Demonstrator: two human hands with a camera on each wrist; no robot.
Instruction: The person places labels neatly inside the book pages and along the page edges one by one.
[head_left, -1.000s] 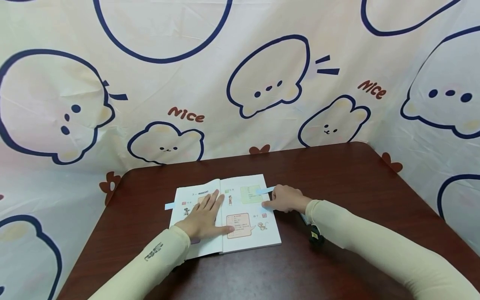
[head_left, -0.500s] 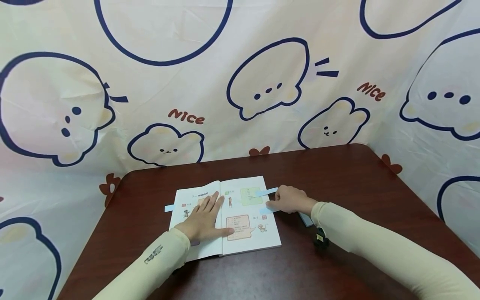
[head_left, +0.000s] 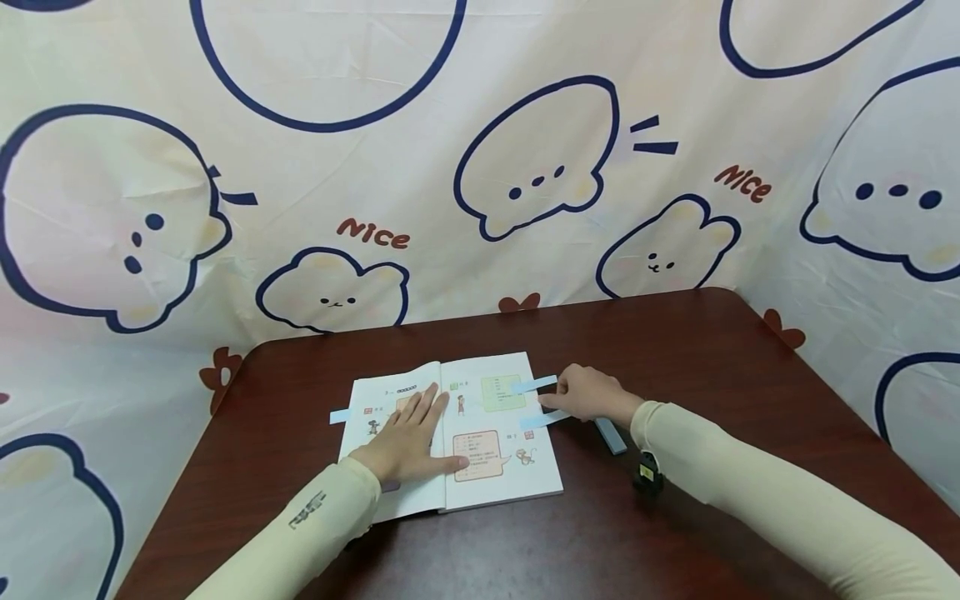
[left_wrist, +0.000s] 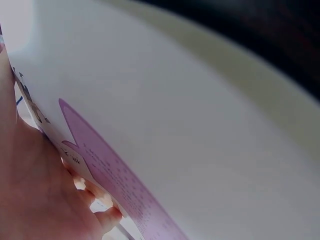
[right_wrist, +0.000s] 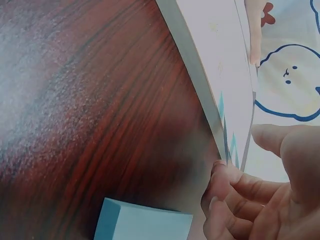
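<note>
An open illustrated book [head_left: 491, 487] lies on the table. My left hand [head_left: 401, 437] presses its spread fingers across the left page and the centre fold, thumb on the right page. Two pale blue sticky strips stick out over the right page's edge: an upper strip [head_left: 534, 383] and a lower strip [head_left: 542, 419]. Beside them is my right hand [head_left: 592, 393]. Its thumb stands apart from its loosely bent fingers [right_wrist: 247, 187], and nothing shows held between them. Another blue strip [head_left: 339, 416] juts from the left page's edge. A purple printed box [left_wrist: 107, 172] fills part of the left wrist view.
A blue-grey block [head_left: 611, 436] lies on the dark brown table [head_left: 487, 550] near my right wrist, its pale top [right_wrist: 152, 222] visible in the right wrist view. A cartoon-printed cloth [head_left: 450, 275] stands behind the table and along its sides.
My right hand has pressed down the lower strip and drawn back to the right, uncovering that strip and the blue-grey block. The left hand stays in place on the book.
</note>
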